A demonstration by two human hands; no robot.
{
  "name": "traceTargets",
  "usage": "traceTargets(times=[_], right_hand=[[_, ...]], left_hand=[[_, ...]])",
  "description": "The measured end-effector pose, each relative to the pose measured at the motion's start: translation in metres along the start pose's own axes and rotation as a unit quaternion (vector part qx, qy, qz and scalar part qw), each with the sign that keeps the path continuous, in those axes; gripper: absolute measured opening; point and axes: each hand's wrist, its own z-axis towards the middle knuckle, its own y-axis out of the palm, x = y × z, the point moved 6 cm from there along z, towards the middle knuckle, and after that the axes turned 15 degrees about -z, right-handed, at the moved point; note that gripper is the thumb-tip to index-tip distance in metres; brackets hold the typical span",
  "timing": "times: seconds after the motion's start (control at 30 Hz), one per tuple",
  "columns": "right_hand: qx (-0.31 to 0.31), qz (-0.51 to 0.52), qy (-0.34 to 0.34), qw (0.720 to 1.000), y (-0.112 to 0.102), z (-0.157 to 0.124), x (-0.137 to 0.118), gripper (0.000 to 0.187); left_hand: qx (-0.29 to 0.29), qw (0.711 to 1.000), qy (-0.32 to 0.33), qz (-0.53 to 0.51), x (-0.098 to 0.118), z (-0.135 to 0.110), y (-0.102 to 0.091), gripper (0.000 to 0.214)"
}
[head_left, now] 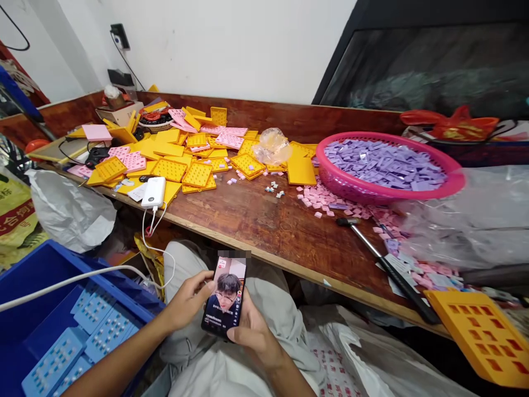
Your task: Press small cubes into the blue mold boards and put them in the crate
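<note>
A black smartphone with a lit screen is held upright over my lap, tilted slightly. My left hand grips its left side, thumb lying at the screen's edge. On the other side my right hand wraps round the lower right corner, with the thumb over the bottom of the screen. The screen shows a person in a video with text below. Both hands are below the front edge of the wooden table. The fingers behind the phone are hidden.
A pink basket of purple pieces stands at the right. A hammer lies before it among loose pink pieces. Yellow trays pile at the left, beside a white power bank with cables. A blue crate holds light-blue panels.
</note>
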Motion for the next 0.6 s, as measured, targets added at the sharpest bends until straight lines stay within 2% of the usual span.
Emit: traceTargets(times=[0.1, 0.2, 0.27, 0.33, 0.4, 0.6], right_hand=[[-0.016, -0.019, 0.029, 0.999, 0.003, 0.002, 0.013, 0.098], [0.028, -0.036, 0.056, 0.997, 0.000, 0.005, 0.030, 0.098], [0.082, -0.035, 0.078, 0.993, -0.005, 0.008, 0.040, 0.084], [0.110, -0.021, 0.097, 0.989, -0.006, 0.012, 0.046, 0.067], [0.092, -0.009, 0.097, 0.991, -0.004, 0.015, 0.047, 0.062], [0.027, 0.038, 0.083, 0.995, -0.003, 0.018, 0.045, 0.076]], left_hand=[[0.019, 0.996, 0.014, -0.085, -0.005, 0.012, 0.002, 0.048], [0.056, 0.993, 0.009, -0.107, -0.017, 0.012, -0.008, 0.049], [0.070, 0.992, 0.007, -0.104, -0.023, 0.010, -0.015, 0.047], [0.088, 0.992, 0.017, -0.090, -0.026, 0.009, -0.022, 0.044], [0.104, 0.991, 0.028, -0.081, -0.028, 0.009, -0.028, 0.041], [0.120, 0.989, 0.053, -0.063, -0.033, 0.012, -0.036, 0.038]])
